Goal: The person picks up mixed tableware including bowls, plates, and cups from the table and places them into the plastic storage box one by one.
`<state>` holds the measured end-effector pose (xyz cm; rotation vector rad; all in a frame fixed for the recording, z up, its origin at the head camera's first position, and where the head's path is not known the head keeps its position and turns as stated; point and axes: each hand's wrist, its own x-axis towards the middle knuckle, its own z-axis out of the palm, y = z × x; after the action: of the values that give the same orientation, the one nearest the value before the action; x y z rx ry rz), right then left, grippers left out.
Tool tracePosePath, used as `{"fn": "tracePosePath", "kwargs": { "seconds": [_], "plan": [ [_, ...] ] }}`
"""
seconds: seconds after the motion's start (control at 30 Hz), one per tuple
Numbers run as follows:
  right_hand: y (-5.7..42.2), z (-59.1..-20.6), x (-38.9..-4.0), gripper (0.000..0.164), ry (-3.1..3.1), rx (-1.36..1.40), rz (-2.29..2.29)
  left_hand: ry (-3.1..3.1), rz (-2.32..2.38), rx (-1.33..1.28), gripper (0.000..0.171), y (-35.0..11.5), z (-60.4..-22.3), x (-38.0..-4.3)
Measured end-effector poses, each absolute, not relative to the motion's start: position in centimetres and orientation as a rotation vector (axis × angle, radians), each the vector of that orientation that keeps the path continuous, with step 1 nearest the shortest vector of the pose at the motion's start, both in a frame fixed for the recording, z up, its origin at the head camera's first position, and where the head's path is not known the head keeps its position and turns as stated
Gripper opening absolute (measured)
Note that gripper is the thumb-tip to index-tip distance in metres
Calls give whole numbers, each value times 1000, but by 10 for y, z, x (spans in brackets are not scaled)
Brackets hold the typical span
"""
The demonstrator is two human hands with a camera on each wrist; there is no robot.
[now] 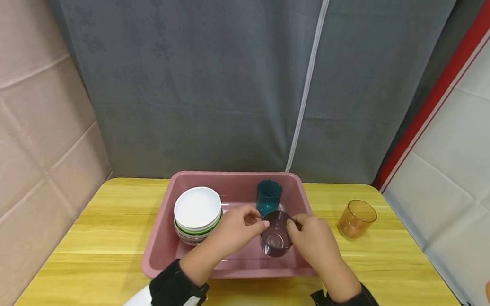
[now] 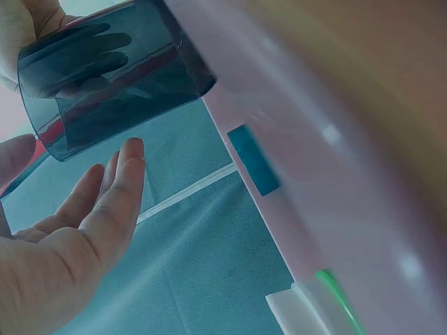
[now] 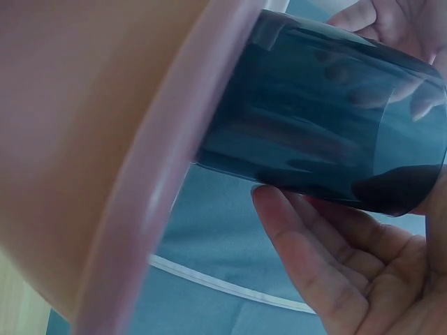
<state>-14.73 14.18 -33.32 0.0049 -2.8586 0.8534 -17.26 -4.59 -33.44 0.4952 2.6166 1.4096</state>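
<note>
My right hand (image 1: 316,238) pinches a dark purple see-through glass (image 1: 276,244) at its rim, with the thumb over the inside and the fingers along the outer wall. The glass is tilted over the right part of a pink tub (image 1: 258,270). On its other side is my left hand (image 1: 236,229), fingers loosely extended, thumb tip close to the rim. In the left wrist view a gap shows between the left fingers and the glass (image 2: 119,77). Inside the tub, just behind, stands a teal glass (image 1: 269,195).
A stack of bowls (image 1: 197,209), a white one on top, sits in the tub's left part. An amber glass (image 1: 357,219) stands on the wooden table (image 1: 106,238) to the right. A grey curtain (image 1: 190,83) hangs behind the table.
</note>
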Motion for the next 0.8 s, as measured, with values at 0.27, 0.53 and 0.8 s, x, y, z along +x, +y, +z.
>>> {"fn": "tracePosePath", "kwargs": {
  "seconds": [0.27, 0.53, 0.8],
  "plan": [
    [137, -336, -147, 18, -2862, 11, 847, 2636, 1384, 495, 25, -44, -335, -173],
    [134, -339, -148, 18, -2864, 2, 897, 2654, 1364, 499, 24, -43, -338, -174],
    [132, -338, -146, 19, -2846, 28, 885, 2685, 1325, 488, 19, -39, -341, -178]
  ]
}}
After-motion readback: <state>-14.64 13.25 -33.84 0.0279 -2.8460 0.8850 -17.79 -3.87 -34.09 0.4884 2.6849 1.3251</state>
